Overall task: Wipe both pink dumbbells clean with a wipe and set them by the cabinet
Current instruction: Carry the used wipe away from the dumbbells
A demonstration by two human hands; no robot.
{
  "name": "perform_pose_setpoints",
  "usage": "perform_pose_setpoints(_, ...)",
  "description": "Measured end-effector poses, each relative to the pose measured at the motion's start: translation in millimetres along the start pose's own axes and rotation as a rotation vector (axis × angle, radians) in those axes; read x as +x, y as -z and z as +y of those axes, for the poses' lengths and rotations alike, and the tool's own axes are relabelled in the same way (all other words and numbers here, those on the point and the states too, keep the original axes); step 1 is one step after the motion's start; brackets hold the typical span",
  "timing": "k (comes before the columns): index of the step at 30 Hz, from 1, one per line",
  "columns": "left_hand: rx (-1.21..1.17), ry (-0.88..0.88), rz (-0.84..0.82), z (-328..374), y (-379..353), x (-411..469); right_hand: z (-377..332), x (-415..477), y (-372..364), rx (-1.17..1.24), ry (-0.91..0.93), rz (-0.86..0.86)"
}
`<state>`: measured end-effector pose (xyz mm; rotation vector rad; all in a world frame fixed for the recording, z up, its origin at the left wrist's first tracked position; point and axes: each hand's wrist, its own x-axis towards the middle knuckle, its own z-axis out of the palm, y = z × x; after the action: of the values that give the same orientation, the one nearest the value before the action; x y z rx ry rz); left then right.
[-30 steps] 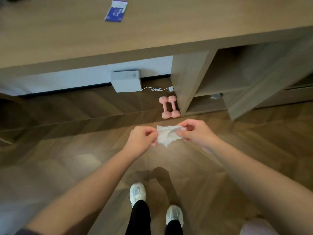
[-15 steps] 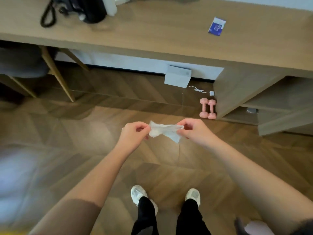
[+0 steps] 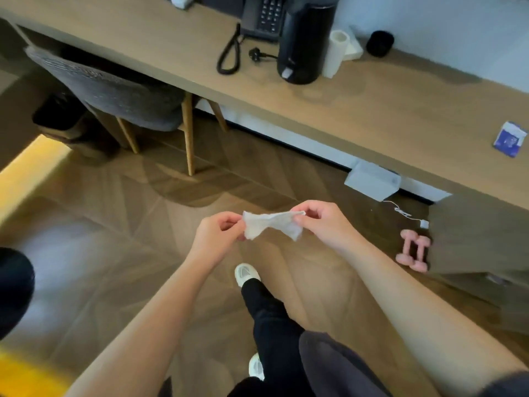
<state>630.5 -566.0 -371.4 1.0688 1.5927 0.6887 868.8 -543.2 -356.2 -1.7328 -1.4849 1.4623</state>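
A crumpled white wipe (image 3: pixel 272 227) is stretched between my two hands in front of me, above the wooden floor. My left hand (image 3: pixel 215 239) pinches its left end and my right hand (image 3: pixel 323 223) pinches its right end. Two pink dumbbells (image 3: pixel 413 250) lie side by side on the floor at the right, touching the side panel of the wooden cabinet (image 3: pixel 472 239). Both hands are well to the left of the dumbbells.
A long wooden desk (image 3: pixel 372 110) runs across the back with a black phone (image 3: pixel 262 17), a black kettle (image 3: pixel 303 41), a paper roll and a blue wipe packet (image 3: pixel 509 138). A grey chair (image 3: pixel 114 93) stands under it at left. A white box (image 3: pixel 372 181) sits by the wall.
My view has swung left and I have stepped, so the dumbbells and cabinet now sit far right. The wipe stays held between both hands, pulled a little wider.
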Motion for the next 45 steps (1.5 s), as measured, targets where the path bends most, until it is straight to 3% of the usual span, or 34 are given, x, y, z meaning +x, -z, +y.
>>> perform_pose_setpoints(8, -0.098, 0.034, 0.257, 22, 156, 99, -151, 164, -97, -0.057, 0.097, -0.167)
perform_pose_setpoints(16, -0.149, 0.049, 0.418, -8, 346, 184, -277, 286, -249, -0.129, 0.127, -0.291)
perform_pose_setpoints(24, -0.001, 0.056, 0.349, -23, 556, 271, -377, 372, -403, -0.093, 0.047, -0.263)
perform_pose_setpoints(31, 0.074, 0.113, 0.330, -43, 693, 365, -436, 476, -518, -0.070, 0.030, -0.189)
perform_pose_setpoints(37, 0.135, 0.211, 0.365, -100, 795, 508, -464, 629, -636, -0.127, -0.033, -0.185)
perform_pose_setpoints(45, 0.226, 0.281, 0.258, -174, 876, 667, -468, 782, -741, -0.272, -0.103, -0.104)
